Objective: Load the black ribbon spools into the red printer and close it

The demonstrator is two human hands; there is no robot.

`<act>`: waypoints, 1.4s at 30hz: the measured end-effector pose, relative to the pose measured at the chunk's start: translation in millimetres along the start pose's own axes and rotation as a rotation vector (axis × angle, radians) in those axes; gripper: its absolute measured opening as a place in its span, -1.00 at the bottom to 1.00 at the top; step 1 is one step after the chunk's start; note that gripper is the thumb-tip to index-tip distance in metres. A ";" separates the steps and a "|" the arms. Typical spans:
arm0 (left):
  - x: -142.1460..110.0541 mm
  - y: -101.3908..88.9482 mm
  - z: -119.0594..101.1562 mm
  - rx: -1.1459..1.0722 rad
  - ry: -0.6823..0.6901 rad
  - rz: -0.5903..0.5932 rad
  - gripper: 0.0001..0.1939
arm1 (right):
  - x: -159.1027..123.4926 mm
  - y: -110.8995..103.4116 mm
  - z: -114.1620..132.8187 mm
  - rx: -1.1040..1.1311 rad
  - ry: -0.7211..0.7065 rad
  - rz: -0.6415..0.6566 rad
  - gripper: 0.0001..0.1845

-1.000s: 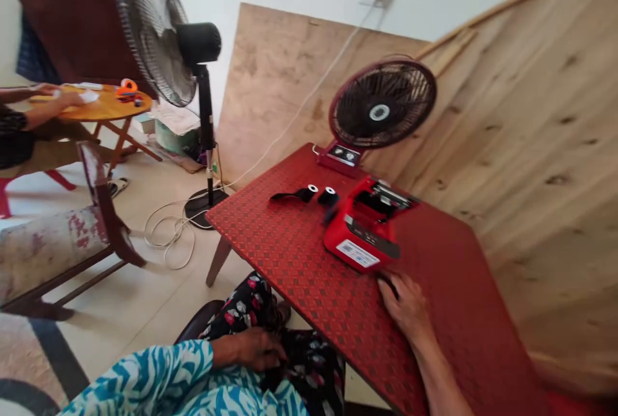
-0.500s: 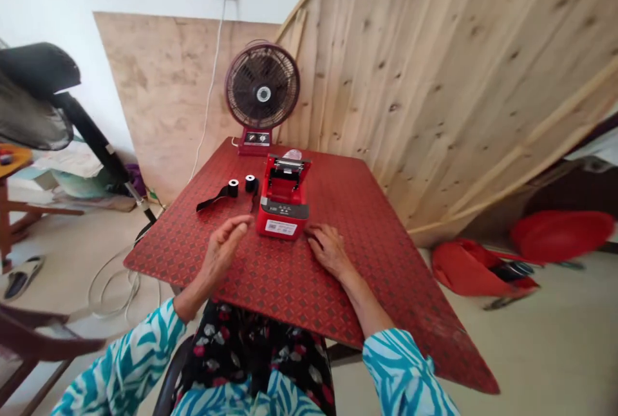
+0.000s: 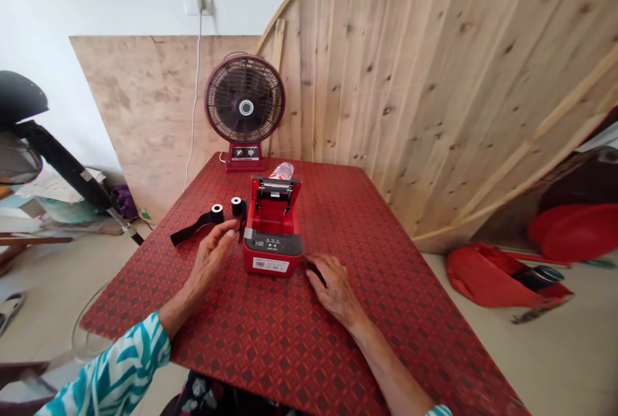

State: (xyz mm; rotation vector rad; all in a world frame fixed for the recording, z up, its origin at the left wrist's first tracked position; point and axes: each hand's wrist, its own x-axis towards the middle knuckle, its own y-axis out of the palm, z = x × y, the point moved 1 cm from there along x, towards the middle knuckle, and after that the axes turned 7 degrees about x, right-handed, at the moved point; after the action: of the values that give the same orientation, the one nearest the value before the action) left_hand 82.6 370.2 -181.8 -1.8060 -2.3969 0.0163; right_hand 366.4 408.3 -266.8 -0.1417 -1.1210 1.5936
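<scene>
A small red and black receipt printer (image 3: 273,265) stands on the table with its lid tilted up and its roll bay exposed. To its left are two small black rolls with white ends, one roll (image 3: 217,214) trailing a black strip to the left, the other roll (image 3: 236,207) closer to the printer. My left hand (image 3: 212,255) holds nothing, its fingers stretched out just in front of that nearer roll. On the printer's right side my right hand (image 3: 334,287) rests on the table, fingers loosely apart, fingertips close to the printer's front corner.
A clear plastic bottle (image 3: 282,171) lies behind the printer. A dark red fan (image 3: 246,107) stands at the back of the patterned red table (image 3: 357,223), its white cord (image 3: 194,100) running to a wall socket. A red bag (image 3: 477,281) lies on the floor at right.
The view has shifted closer to the table. My left hand has moved forward, nearer the rolls. My right hand stays beside the printer, and the printer's lid is still up.
</scene>
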 end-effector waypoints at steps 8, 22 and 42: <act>38.7 -9.5 -14.7 0.072 0.120 -0.146 -0.38 | 0.8 -6.3 5.3 0.136 0.032 -0.017 -0.67; 8.4 6.1 -2.2 0.370 0.172 0.120 -0.42 | 6.1 -8.6 56.5 0.476 0.025 -0.018 -0.55; 54.0 -23.4 -18.0 0.482 0.335 -0.097 -0.57 | -3.8 -12.0 39.8 0.378 0.163 -0.184 -0.61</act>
State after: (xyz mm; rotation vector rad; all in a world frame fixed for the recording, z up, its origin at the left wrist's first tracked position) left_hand 47.8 413.9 -156.0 -1.3533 -2.0223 0.2386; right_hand 351.8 381.4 -238.5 0.0800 -0.6731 1.5678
